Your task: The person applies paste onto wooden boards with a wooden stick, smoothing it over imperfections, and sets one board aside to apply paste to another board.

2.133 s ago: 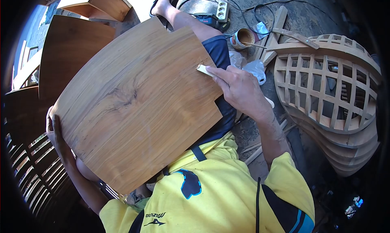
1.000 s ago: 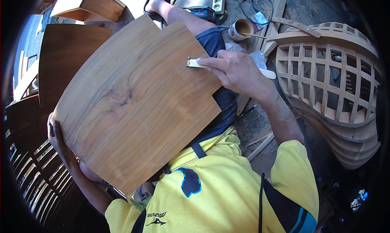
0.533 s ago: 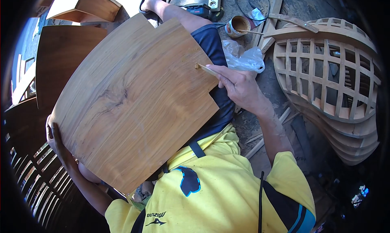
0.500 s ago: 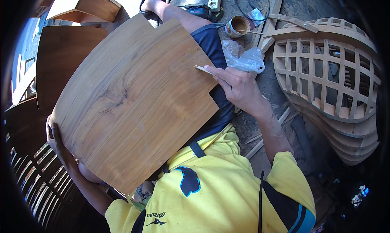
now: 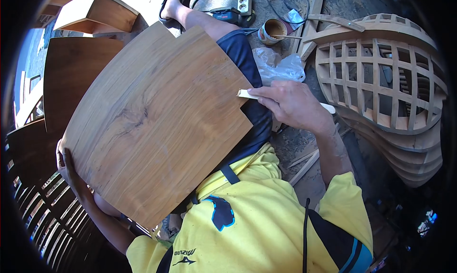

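A large wooden panel (image 5: 157, 116) with one curved edge and notched corners lies across my lap. My left hand (image 5: 65, 163) grips its lower left edge, fingers wrapped round the rim. In my right hand (image 5: 293, 104) is a flat pale stick (image 5: 247, 94), pinched between thumb and fingers. Its tip, with a little brown paste on it, is at the panel's right edge, and its other end sticks out behind the hand. Small brown specks of paste show on the panel near its upper right part.
An open can of brown paste (image 5: 273, 31) holds a thin stick. Near it are a plastic bag (image 5: 281, 66), a power strip (image 5: 244, 2), cables and a dark power tool (image 5: 226, 15). A slatted wooden frame (image 5: 381, 78) stands right, wooden boxes (image 5: 109, 13) upper left, a dark panel (image 5: 71, 78) left.
My right hand has moved the stick down and right, from the panel's surface to its right edge, and turned it flatter. My left hand keeps its hold. The view has shifted slightly.
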Motion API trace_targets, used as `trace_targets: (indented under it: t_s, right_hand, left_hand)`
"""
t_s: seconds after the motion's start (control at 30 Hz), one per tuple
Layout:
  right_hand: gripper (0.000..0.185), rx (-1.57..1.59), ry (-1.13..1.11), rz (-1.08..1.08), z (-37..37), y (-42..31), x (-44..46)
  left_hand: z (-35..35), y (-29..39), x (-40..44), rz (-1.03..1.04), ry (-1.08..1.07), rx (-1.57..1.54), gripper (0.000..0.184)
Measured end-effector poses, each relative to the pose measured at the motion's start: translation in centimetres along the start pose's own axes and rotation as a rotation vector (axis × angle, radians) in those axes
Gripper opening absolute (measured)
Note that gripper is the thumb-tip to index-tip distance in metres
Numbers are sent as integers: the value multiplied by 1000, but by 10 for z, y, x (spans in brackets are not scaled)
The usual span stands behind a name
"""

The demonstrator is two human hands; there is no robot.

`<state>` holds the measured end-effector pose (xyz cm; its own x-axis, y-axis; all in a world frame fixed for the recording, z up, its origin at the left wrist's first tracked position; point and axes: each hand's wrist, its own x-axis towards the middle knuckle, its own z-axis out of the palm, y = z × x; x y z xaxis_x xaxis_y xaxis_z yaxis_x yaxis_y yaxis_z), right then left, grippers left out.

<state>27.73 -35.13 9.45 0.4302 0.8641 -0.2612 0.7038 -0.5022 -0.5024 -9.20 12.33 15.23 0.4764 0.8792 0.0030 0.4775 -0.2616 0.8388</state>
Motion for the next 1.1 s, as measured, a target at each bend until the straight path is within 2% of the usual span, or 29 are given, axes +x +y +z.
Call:
trace_targets:
  t_s: [0.07,0.13,0.27,0.4,0.47,0.53,0.6,0.67,1.0,1.1]
  right_hand:
    - [28,95,-3,21,4,16,-15]
    - [30,211,153,62,17,25,-24]
    - [35,206,189,148,27,12,-19]
    - [33,205,293,60,30,12,-7]
    - [33,232,319,-28,28,8,12]
    - [33,345,365,-41,26,4,25]
    - [34,273,398,-89,23,3,40]
    - [35,168,279,12,13,-5,53]
    - [31,40,398,-15,3,-11,123]
    - [30,-20,294,45,4,-14,125]
  left_hand:
    - [2,1,-4,-26,-6,-23,53]
    - [0,1,-4,-45,-18,-28,53]
    - [4,5,-2,-19,-26,1,53]
    - [7,10,-5,-29,-57,-75,54]
    - [-1,1,0,-43,7,-46,53]
    - [-7,-9,4,10,7,-47,53]
    - [-6,-8,3,8,25,-48,51]
    - [1,2,-1,-2,54,-71,48]
    - [-5,-5,6,-5,60,-71,43]
    - [-3,0,2,-16,91,-111,40]
